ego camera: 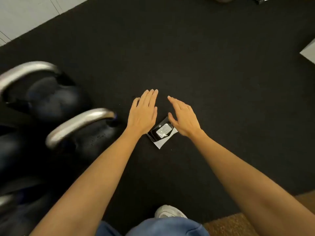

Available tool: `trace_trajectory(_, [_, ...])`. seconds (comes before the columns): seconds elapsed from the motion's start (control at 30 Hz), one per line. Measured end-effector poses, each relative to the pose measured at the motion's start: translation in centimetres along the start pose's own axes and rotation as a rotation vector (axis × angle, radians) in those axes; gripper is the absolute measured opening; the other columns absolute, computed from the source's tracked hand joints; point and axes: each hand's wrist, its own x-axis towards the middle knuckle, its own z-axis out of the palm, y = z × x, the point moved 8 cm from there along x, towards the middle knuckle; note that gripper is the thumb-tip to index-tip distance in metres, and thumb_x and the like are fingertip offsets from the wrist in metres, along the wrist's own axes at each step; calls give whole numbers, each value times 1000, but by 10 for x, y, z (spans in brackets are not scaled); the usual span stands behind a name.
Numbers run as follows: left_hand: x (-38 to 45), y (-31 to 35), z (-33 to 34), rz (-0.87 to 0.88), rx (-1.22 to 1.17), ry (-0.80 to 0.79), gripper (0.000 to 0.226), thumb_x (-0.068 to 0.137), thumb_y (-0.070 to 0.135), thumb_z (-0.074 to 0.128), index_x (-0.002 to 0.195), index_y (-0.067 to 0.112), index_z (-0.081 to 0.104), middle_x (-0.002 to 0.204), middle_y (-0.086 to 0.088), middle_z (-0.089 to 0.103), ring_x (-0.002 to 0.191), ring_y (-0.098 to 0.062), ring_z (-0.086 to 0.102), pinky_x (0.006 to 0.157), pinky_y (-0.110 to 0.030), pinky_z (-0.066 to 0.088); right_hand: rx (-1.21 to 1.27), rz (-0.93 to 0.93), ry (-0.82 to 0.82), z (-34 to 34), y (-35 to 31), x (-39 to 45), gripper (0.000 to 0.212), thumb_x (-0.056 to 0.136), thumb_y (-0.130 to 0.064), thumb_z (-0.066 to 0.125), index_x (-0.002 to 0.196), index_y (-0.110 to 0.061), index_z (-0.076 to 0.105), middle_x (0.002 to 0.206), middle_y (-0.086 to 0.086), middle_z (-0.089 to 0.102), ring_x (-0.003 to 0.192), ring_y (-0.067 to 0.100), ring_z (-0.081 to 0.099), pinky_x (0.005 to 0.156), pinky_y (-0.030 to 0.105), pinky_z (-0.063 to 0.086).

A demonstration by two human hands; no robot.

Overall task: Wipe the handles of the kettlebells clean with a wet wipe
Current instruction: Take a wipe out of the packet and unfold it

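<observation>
you have a wide stretch of black mat [204, 57] ahead of you and to your right, bare and open. its far-left edge runs diagonally against pale floor [25, 14], and a pale corner [309, 51] cuts in at the right edge. near you on the right the mat ends at a brown woven surface [230, 223].

your left side is crowded: a near kettlebell [95, 135] stands close beside your left forearm, its silver handle [80, 123] arching up, and a far kettlebell [51, 97] sits behind it with its own silver handle [25, 72]. more dark shapes fill the lower-left corner, too blurred to name. your knee in blue fabric [163, 227] and a white shoe [170, 212] sit at the bottom.

the wipe pack [162, 133], black with a white label, lies flat on the mat between your wrists. your left hand [143, 114] and right hand [184, 118] hang over it, both flat with fingers stretched out and gripping nothing. the fingertips reach past the pack's far end; the heels of both hands overlap its upper corners. whether they touch it, you cannot tell.
</observation>
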Motion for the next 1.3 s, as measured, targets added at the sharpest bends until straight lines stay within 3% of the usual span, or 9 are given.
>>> trace_trajectory(0.13, [-9, 3, 53, 67, -45, -143, 60, 98, 25, 40, 152, 12, 15, 153, -7, 34, 139, -20, 35, 106, -37, 37, -21, 42, -59, 40, 19, -7, 44, 97, -23, 51, 139, -11, 47, 127, 8, 58, 115, 24, 54, 97, 38, 44])
trace_trajectory(0.23, [-17, 3, 86, 45, -167, -237, 63, 97, 25, 46, 151, 14, 16, 147, -5, 41, 133, -18, 42, 105, -35, 39, -58, 67, -90, 62, 30, -9, 30, 97, -23, 53, 122, -9, 61, 111, 7, 57, 99, 23, 55, 86, 38, 48])
trace_trajectory(0.37, [-30, 9, 115, 37, -256, -301, 64, 96, 30, 51, 150, 17, 19, 150, -3, 37, 136, -16, 39, 108, -35, 37, -20, 127, -127, 84, 39, -14, 35, 97, -28, 54, 126, -9, 61, 110, 5, 56, 102, 20, 53, 86, 32, 47])
trace_trajectory(0.47, [-37, 18, 132, 83, -271, -333, 68, 96, 39, 49, 151, 19, 15, 157, -2, 25, 144, -15, 24, 115, -36, 30, 50, 179, -104, 90, 43, -19, 36, 97, -28, 55, 127, -8, 61, 114, 5, 57, 107, 18, 53, 88, 31, 47])
trace_trajectory(0.67, [-46, 19, 147, 34, -314, -353, 70, 97, 45, 42, 153, 19, 10, 161, 0, 9, 148, -15, 9, 118, -33, 18, 140, 267, -15, 90, 48, -25, 17, 92, -21, 64, 100, -7, 69, 107, 2, 58, 97, 13, 55, 84, 26, 47])
trace_trajectory(0.83, [-48, 18, 146, 12, -375, -351, 69, 96, 36, 48, 152, 20, 12, 161, 0, 13, 148, -14, 9, 118, -32, 13, 153, 270, 65, 88, 41, -34, 6, 91, -17, 64, 88, -12, 65, 89, -3, 55, 79, 10, 51, 70, 25, 45])
trace_trajectory(1.1, [-46, 23, 143, -40, -468, -364, 69, 93, 19, 58, 150, 23, 21, 160, -2, 17, 148, -18, 9, 120, -38, 11, 152, 175, 99, 81, 33, -53, 3, 87, -15, 67, 84, -15, 66, 83, -1, 66, 78, 15, 59, 70, 30, 51])
trace_trajectory(1.2, [-47, 20, 137, -82, -581, -354, 57, 90, 11, 61, 141, 18, 37, 155, -5, 29, 147, -21, 17, 119, -40, 16, 145, 132, 76, 81, 32, -58, 1, 87, -16, 67, 86, -16, 67, 82, -1, 68, 79, 16, 60, 70, 33, 52])
trace_trajectory(1.3, [-47, 17, 131, -81, -618, -326, 33, 87, 7, 64, 116, 15, 49, 136, -6, 48, 132, -25, 42, 107, -37, 39, 151, 88, 43, 83, 29, -62, 2, 86, -14, 66, 87, -16, 67, 79, 1, 68, 77, 16, 59, 69, 35, 52])
